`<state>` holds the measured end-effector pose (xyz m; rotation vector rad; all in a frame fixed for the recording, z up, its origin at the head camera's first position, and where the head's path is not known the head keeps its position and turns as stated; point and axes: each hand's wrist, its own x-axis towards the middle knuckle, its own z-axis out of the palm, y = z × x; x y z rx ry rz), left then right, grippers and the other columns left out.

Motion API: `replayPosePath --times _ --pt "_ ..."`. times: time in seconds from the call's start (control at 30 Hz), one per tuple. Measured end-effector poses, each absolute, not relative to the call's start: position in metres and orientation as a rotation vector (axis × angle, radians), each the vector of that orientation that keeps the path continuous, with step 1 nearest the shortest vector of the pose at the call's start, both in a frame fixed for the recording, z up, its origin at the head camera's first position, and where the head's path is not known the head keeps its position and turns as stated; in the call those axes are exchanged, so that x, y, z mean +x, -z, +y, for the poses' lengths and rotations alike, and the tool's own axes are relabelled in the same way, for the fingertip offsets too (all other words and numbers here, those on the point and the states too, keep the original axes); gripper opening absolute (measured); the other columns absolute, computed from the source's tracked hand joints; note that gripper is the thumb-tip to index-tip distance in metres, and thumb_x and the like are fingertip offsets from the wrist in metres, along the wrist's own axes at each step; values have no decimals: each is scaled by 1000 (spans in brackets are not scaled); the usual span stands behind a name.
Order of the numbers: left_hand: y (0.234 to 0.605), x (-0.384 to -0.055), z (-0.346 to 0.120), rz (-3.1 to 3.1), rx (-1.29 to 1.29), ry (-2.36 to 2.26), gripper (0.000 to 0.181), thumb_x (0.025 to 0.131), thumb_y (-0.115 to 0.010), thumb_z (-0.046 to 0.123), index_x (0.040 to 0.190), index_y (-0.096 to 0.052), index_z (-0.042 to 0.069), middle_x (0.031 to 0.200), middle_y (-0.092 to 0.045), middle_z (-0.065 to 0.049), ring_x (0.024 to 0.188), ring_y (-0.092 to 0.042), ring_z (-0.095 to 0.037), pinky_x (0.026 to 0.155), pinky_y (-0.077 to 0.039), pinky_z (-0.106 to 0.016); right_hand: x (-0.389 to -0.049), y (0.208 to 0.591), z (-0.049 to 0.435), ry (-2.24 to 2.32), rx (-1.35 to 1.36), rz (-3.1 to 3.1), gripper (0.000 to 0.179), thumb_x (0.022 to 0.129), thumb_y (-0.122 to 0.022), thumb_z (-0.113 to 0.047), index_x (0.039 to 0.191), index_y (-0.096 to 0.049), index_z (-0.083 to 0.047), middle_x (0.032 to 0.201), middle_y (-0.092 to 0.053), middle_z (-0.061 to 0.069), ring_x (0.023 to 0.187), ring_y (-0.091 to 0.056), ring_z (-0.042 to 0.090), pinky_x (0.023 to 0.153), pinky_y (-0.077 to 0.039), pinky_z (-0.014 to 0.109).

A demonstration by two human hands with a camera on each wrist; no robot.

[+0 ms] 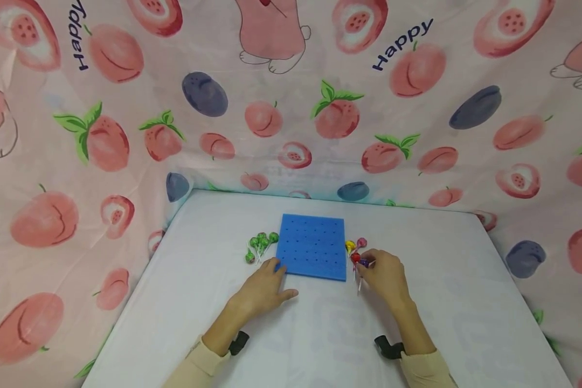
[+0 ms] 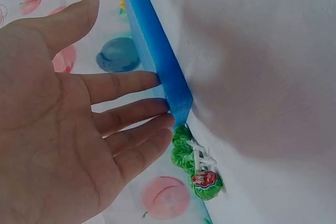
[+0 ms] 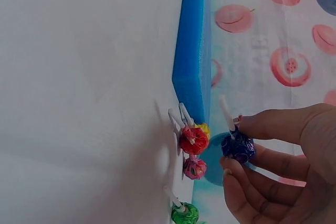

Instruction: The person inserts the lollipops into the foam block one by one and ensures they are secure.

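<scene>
The right hand pinches a purple lollipop btwn thumb and fingertips, candy head at the fingers, white stick pointing away from the palm. In the head view the stick pokes out toward the person, so its long axis runs roughly near-to-far along the board's right edge, not upright. The hand sits just beside the near right corner of the blue foam board. The board lies flat on the white surface, its top dotted w/ rows of small holes. From the held lollipop the board lies to the left and slightly farther away; the right hand is clearly the nearer one to that side.

The left hand is spread, fingers straight, fingertips touching the board's near left edge and corner. It holds nothing.

Loose lollipops lie both sides of the board. Right side: a red one, a pink one, a yellow one, all just beside the board edge and right next to the right hand; the right wrist view also shows a green one at the bottom. Left side: a cluster of green lollipops, near the left fingers but not touched.

Judgement: w/ the stick lying flat, it would need tipping upright over a hole.
</scene>
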<state>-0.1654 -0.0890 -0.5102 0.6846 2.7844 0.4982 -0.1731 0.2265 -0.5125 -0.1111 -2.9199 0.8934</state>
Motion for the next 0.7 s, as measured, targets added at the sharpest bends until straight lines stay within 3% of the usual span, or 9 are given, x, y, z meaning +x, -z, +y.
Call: replayPosePath --times 0.37,0.7 --pt "508 -169 -88 2762 732 -434 79 99 -67 53 148 -52 -7 162 -40 -18 151 -36 -36 120 -39 -48 -174 509 221 -927 -50 -2798 26 90 -82 -17 112 -75 -4 93 -74 11 76 -64 22 58 -55 28" --pt "509 -172 -88 2782 765 -418 72 99 -69 48 143 -57 -7 158 -47 -17 147 -41 -34 119 -41 -47 -181 506 217 -964 33 -2642 28 89 -83 -14 114 -75 -4 105 -76 11 89 -71 28 76 -62 44"
